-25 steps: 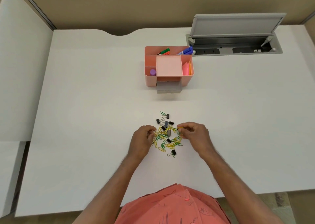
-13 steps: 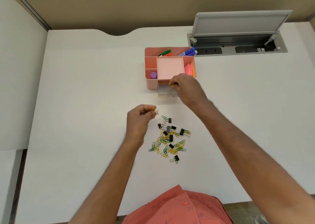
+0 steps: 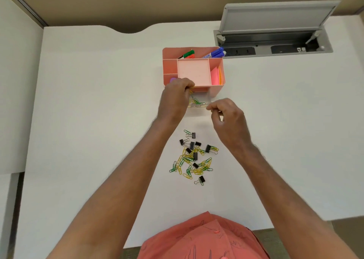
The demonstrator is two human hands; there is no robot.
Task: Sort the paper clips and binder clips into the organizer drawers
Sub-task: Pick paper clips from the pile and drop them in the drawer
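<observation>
A pink desk organizer stands at the middle back of the white desk. Its clear drawer is pulled out toward me and holds a few yellow and green paper clips. My left hand hovers over the drawer's left side, pinching yellow paper clips. My right hand is just right of the drawer front, fingers curled, nothing visible in them. A pile of yellow and green paper clips mixed with black binder clips lies nearer to me.
The organizer's top holds markers, a purple cap and pink sticky notes. An open grey cable hatch with sockets sits at the back right. A white partition panel borders the desk on the left.
My left hand has carried its paper clips from above the pile up to the drawer. My right hand has drawn back from the drawer toward me, and paper clips now show in the drawer.
</observation>
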